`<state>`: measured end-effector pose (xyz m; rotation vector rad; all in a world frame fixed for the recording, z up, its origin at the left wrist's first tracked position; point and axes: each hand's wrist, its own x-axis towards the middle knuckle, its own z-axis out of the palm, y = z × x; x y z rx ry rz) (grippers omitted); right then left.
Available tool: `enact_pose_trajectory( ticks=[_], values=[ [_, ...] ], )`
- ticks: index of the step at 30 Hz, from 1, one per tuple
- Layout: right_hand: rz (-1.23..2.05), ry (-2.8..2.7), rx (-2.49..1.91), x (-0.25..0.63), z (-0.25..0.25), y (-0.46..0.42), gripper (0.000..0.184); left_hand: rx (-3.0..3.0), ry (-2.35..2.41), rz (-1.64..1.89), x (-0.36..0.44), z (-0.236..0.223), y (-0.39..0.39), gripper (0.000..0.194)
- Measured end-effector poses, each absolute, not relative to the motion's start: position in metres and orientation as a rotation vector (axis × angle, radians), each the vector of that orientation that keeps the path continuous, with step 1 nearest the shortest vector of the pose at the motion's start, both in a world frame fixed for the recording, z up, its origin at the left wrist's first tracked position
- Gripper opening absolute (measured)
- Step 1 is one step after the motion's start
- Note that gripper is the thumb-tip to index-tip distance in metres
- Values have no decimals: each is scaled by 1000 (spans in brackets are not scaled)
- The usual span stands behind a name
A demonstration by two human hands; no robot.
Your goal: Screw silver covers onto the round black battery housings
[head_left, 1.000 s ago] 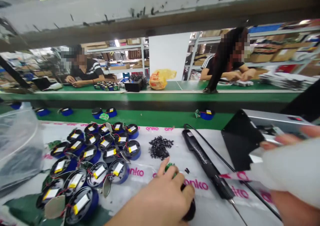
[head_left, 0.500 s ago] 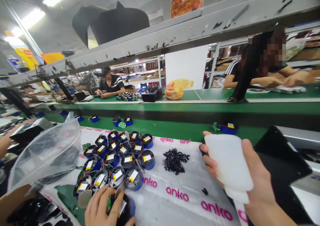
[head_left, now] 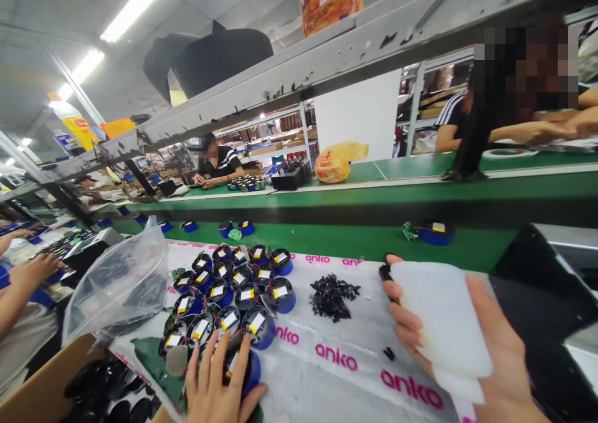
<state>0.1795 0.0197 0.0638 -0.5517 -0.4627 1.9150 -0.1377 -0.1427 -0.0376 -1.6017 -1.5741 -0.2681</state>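
My left hand [head_left: 217,382] rests over a round blue-and-black housing [head_left: 252,373], fingers stretched out and apart, the fingertips on its top. This housing sits close to the front of a cluster of similar housings [head_left: 256,324], each with a white battery with a yellow edge and thin wires. On the right, my right hand [head_left: 502,342] is wrapped round a white squeeze bottle [head_left: 441,317], tilted with its narrow end down. Something small and black [head_left: 385,275] shows by its fingertips. A pile of small black pieces [head_left: 332,297] lies between the hands.
White sheeting printed "anko" [head_left: 336,356] covers the work surface. At left are a clear plastic bag [head_left: 126,286] and a carton [head_left: 44,382] of black parts. Behind runs a green belt [head_left: 299,233] with more housings. Black panels [head_left: 537,298] stand right. Co-workers sit across and at left.
The left hand has pushed its housing slightly forward towards the cluster, and its fingers have straightened. The right hand still grips the bottle. The camera view has tilted and shifted a little.
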Motion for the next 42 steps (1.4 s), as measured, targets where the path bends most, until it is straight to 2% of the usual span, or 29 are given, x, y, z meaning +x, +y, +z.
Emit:
enact_pose_trajectory(
  ticks=[5, 11, 14, 20, 24, 26, 28, 30, 36, 42],
  values=[
    [1898, -387, -545, 178, 56, 21, 75, -1783, -1388, -168, -157, -25, -136, 49],
    [1866, -337, -556, 181, 56, 26, 79, -1845, -1416, -198, -176, -5, -131, 37],
    [1866, -320, -548, 182, 58, 26, 77, -1914, -1428, -84, -185, -4, -134, 43],
    [1809, -321, -591, 180, 58, 26, 78, -1906, -1438, -103, -183, -13, -142, 46],
    [1831, -320, -533, 182, 54, 28, 75, -1826, -1459, -99, -153, -3, -134, 62],
    [1863, -303, -494, 183, 51, 28, 71, -1867, -1446, -132, -135, 3, -123, 56],
    [1888, -279, -482, 184, 50, 28, 67, -1917, -1448, -198, -123, 4, -109, 37],
    [1890, -261, -493, 184, 49, 28, 68, -1928, -1476, -257, -118, 0, -96, 25],
    [1851, -175, -479, 190, 53, 29, 78, -1939, -1459, -251, -122, -2, -85, 31],
    [1979, -158, -264, 191, 45, 24, 70, -2237, -1631, -418, -115, 61, -51, 27]
  ],
)
